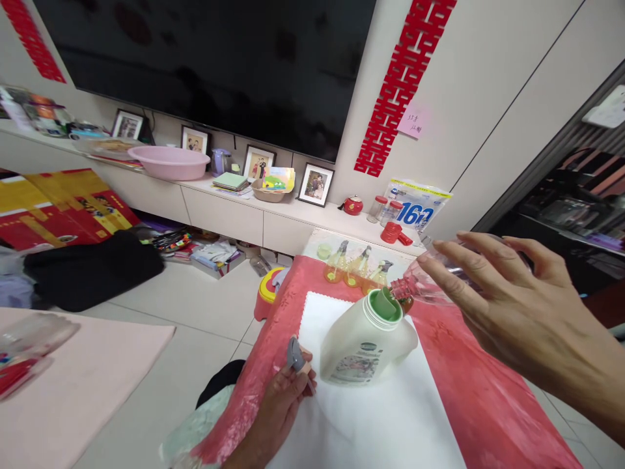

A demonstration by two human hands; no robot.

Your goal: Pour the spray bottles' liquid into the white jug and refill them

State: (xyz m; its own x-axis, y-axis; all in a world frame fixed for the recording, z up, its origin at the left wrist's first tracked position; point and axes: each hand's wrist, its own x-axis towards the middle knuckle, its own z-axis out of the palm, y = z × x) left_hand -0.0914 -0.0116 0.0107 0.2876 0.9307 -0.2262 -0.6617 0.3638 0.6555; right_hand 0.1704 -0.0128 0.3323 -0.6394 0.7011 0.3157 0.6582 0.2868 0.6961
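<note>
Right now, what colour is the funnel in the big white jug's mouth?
Green. The funnel sits in the white jug; head view shows it clearly.

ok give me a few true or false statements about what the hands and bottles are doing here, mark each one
1. The right hand holds a clear bottle tipped toward the white jug. True.
2. The white jug has a red funnel in its mouth. False: the funnel is green.
3. The left hand holds a small grey spray nozzle. True.
4. The jug stands on bare floor tiles. False: it stands on a white sheet over a red cloth.
5. Three small spray bottles stand behind the jug. True.
6. The pink basin sits on the red cloth. False: the pink basin is on the low cabinet.
</note>
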